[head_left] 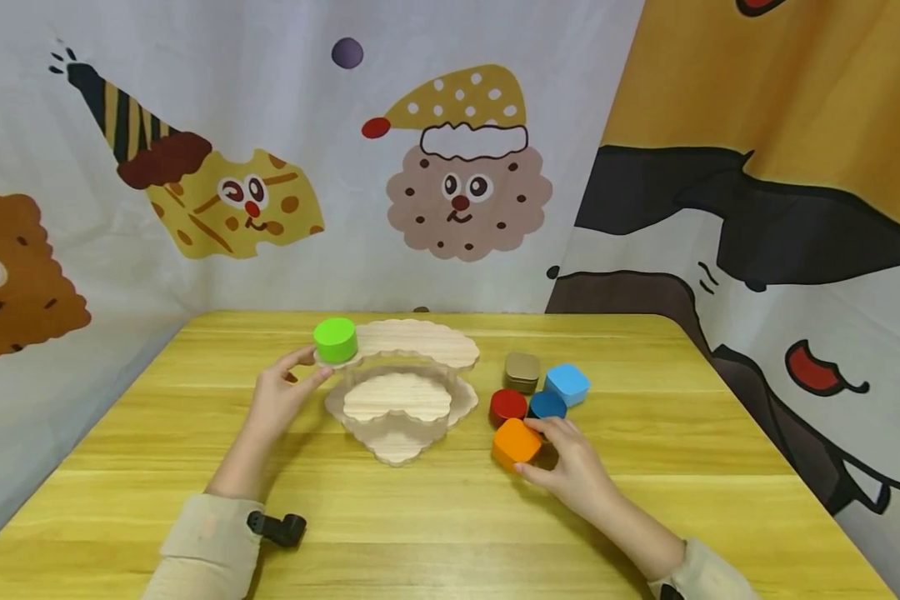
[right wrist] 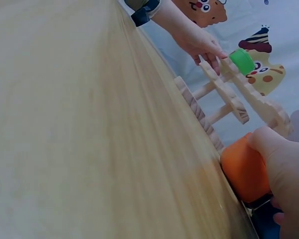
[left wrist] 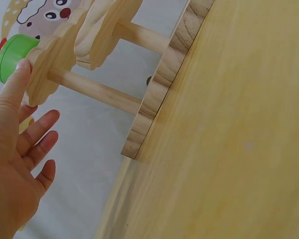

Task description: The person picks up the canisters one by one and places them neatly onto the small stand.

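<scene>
A tiered wooden stand [head_left: 397, 396] with scalloped shelves on round posts stands on the table. On the left end of its upper shelf sits a green round block [head_left: 335, 340]. My left hand [head_left: 281, 396] pinches that end of the shelf, thumb by the green block [left wrist: 15, 57] and index finger below; its other fingers [left wrist: 37, 137] are loosely bent. Right of the stand, my right hand [head_left: 573, 462] grips an orange rounded-square block [head_left: 515, 443] between thumb and fingers. In the right wrist view the orange block [right wrist: 245, 169] is close over the tabletop.
Just beyond the orange block are a red round block [head_left: 507, 407], a dark blue block [head_left: 547, 406], a light blue block [head_left: 567, 383] and a brown block [head_left: 522, 372]. A patterned cloth [head_left: 270, 92] hangs behind the wooden table [head_left: 420, 533].
</scene>
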Demonstrator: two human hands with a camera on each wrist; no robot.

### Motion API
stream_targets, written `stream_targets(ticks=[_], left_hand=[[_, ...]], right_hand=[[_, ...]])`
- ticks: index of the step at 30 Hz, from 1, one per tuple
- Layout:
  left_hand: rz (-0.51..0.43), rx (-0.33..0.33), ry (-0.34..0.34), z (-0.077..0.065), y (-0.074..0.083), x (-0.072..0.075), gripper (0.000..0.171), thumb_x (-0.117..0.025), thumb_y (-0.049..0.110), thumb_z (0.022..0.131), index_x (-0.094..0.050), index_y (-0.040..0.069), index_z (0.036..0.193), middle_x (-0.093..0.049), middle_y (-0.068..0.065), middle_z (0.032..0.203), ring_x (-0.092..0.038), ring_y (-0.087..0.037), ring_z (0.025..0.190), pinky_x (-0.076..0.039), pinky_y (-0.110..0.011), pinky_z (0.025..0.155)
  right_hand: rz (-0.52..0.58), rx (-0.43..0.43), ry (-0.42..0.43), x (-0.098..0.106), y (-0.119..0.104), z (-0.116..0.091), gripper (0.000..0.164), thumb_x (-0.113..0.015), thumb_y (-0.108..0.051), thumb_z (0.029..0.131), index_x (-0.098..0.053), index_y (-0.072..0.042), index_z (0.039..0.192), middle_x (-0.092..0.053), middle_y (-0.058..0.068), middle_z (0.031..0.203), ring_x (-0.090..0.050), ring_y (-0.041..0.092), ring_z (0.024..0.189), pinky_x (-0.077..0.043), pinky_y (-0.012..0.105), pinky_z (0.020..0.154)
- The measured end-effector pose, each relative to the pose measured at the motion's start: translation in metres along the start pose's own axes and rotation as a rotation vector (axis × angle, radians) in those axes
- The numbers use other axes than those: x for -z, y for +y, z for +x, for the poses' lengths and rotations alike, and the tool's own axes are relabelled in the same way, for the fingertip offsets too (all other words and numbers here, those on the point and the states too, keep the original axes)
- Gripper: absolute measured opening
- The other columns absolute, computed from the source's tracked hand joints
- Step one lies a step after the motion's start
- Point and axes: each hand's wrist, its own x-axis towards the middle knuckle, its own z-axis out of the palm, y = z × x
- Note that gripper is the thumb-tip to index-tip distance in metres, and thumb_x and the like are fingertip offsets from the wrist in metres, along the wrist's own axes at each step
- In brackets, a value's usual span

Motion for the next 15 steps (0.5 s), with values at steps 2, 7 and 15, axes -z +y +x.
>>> stream_targets(ticks=[2,7,15], left_hand=[[0.006,-0.001,0.004,0.0004,0.0001,0.0006,0.049,-0.07,0.025,0.089,-0.058,-0.003,0.127,-0.06,-0.021,0.114,-0.051,-0.029,0.103,-0.035,-0.037,0.081],[0.002,-0.001,0.005,0.0009,0.0007,0.0011,0.049,-0.07,0.025,0.09,-0.057,-0.003,0.127,-0.06,-0.02,0.114,-0.051,-0.031,0.103,-0.036,-0.036,0.081],[0.003,0.0,-0.002,0.0007,-0.0003,0.0009,0.049,-0.07,0.025,0.089,-0.057,-0.003,0.127,-0.06,-0.021,0.115,-0.051,-0.035,0.106,-0.036,-0.037,0.081]], right_hand=[[0.0,0.016,0.01,-0.0012,0.0007,0.0006,0.059,-0.087,-0.024,0.069,-0.064,-0.003,0.118,-0.063,0.002,0.112,-0.054,0.018,0.102,-0.049,0.043,0.082],[-0.004,0.038,0.021,-0.0023,0.0017,0.001,0.056,-0.087,-0.023,0.069,-0.064,-0.004,0.117,-0.063,0.001,0.113,-0.053,0.016,0.101,-0.049,0.041,0.081],[0.012,0.06,0.056,-0.0003,-0.0018,0.001,0.056,-0.086,-0.02,0.068,-0.065,-0.004,0.117,-0.062,-0.001,0.112,-0.053,0.015,0.1,-0.049,0.039,0.079]])
